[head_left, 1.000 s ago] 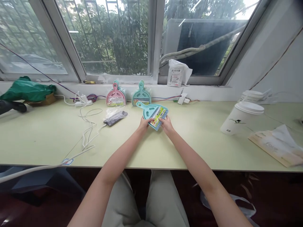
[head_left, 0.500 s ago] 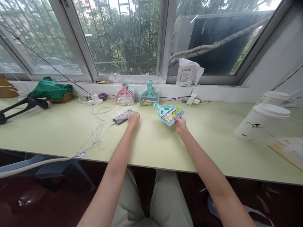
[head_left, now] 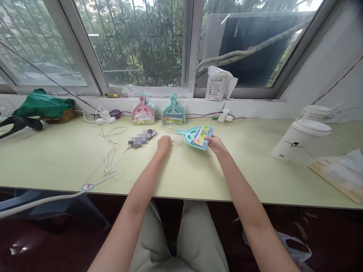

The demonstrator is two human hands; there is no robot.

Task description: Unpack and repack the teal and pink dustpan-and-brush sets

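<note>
Dustpan (head_left: pixel 195 136): teal, labelled, held just above the bench (head_left: pixel 198 170), handle pointing left.
Right hand (head_left: pixel 215 144): closed on the dustpan's wide edge; a firm pinch should keep it level.
Left hand (head_left: pixel 164 144): fingers curled on clear wrap (head_left: pixel 167 136); whether it grips is unclear.
Wrap: thin, best pulled open slowly.
Nearby: phone (head_left: pixel 141 138), pink dustpan (head_left: pixel 143 111), teal dustpan (head_left: pixel 173 110) against the sill.

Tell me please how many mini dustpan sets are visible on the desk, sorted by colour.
Pink: 1, the pink set leaning against the wall.
Teal: 2, the teal set leaning beside it, and the teal set in hand held by the right hand.
Total: 3. Further sets may be stacked behind the leaning ones; that cannot be told.
</note>
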